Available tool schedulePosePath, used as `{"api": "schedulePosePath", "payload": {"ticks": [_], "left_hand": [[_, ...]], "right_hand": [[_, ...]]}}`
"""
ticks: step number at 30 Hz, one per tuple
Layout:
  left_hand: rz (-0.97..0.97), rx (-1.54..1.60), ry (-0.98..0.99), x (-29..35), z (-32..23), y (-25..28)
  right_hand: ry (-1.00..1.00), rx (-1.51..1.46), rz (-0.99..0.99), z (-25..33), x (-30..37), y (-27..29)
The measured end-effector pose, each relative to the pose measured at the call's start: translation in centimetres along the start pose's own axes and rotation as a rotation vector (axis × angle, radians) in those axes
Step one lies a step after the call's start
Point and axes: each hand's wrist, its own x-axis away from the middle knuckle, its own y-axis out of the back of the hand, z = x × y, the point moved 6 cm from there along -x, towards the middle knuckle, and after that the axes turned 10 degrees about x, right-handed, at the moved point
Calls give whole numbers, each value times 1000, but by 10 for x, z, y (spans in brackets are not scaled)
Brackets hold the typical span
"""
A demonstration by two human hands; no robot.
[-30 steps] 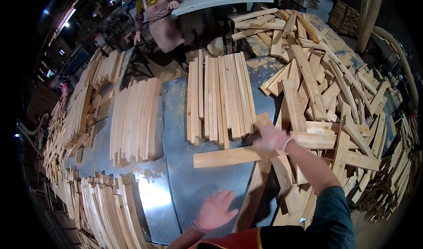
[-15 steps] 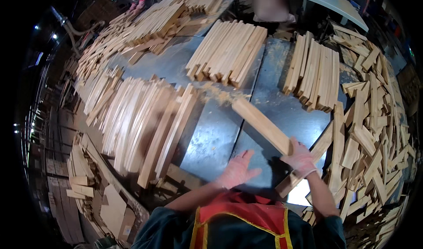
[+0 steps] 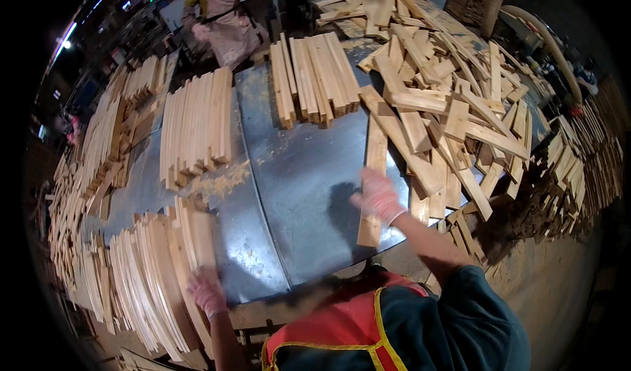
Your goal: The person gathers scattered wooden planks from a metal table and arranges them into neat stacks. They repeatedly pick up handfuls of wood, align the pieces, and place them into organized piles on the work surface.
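Hiding part of board (image 3: 369, 231): right hand (image 3: 380, 197).

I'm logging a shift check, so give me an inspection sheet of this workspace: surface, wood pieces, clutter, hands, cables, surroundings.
Surface: grey metal table, seamed, with sawdust patches.
Job's things: one board under the right hand; boards side by side in a near-left row, mid-left row and far-middle row.
Clutter: jumbled board pile at right.
Hands: right on the board, left hand at the near-left row's edge; grip unclear for both.
Cables: nothing seen.
Surroundings: person in apron beyond the table; thick duct at upper right.
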Motion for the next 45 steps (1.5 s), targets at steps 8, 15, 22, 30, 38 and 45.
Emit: {"api": "schedulePosePath", "payload": {"ticks": [8,15,22,30,38,45], "left_hand": [[25,605,-422,24,-155,-31],[548,823,-603,112,-420,49],[1531,1629,88,147,-493,7],[992,1360,20,136,-400,43],[413,1031,-66,125,-226,69],[83,759,113,116,1,72]], "right_hand": [[-613,76,-57,-194,-40,38],[-345,-1042,37,-184,-33,26],[-42,-512,231,-147,29,6],[-340,-210,-84,-219,-45,-17],[-305,-1557,208,-26,100,-93],[-206,-1534,754,199,102,-149]]}}
